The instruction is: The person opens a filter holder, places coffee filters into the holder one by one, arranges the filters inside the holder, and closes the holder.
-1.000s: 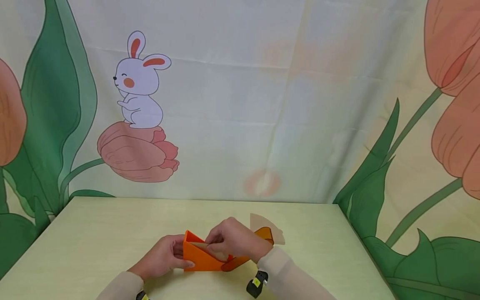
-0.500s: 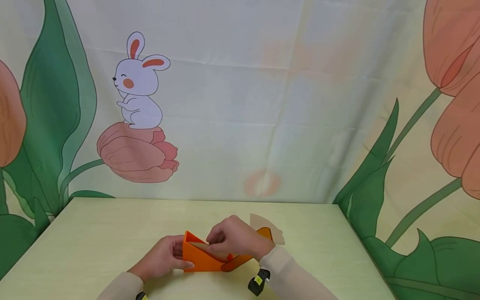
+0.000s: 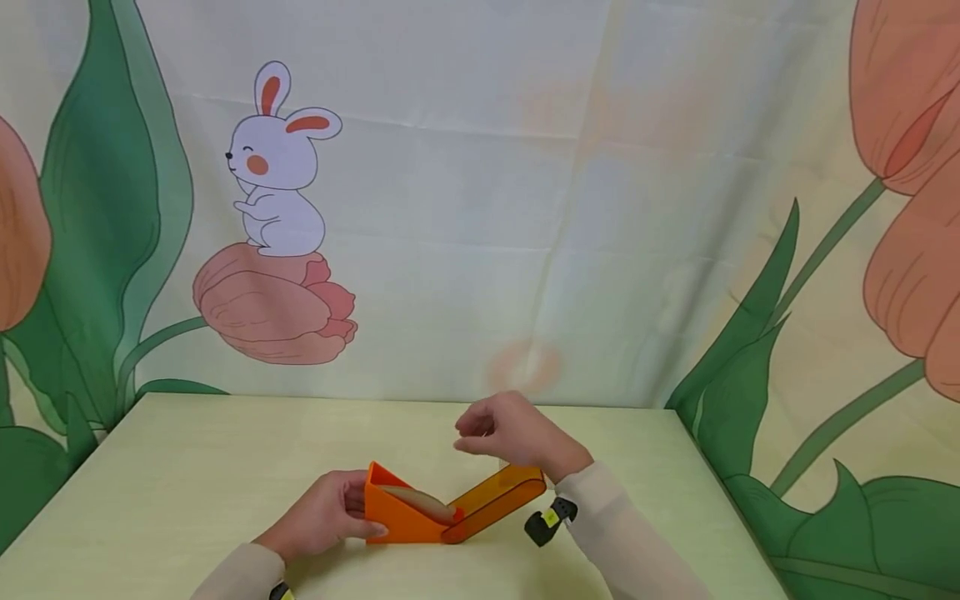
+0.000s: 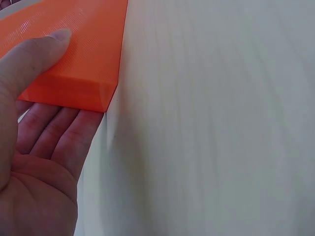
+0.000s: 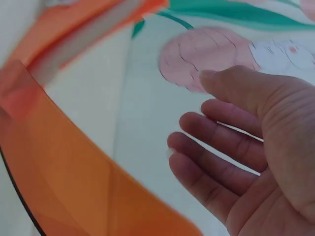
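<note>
— While gripping the orange holder point(image 3: 401, 523) between thumb and fingers of the left hand point(image 3: 332, 510), changed anything on the bench point(image 3: 210, 450)?
— Yes: lifted the right hand point(image 3: 513, 429) off the beige insert point(image 3: 422, 500), now holding nothing, with fingers loosely bent and apart from the thumb.
— Left the insert where?
— Inside the holder, beside the swung-open amber lid point(image 3: 498, 502). Probably settled, judging by the withdrawn hand.

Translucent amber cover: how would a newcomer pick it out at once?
On the pale table, the left hand holds an opaque orange wedge-shaped holder. The translucent amber cover slants up from the holder's low end, near the right hand. Unlike the holder, it is see-through and dark-edged.
</note>
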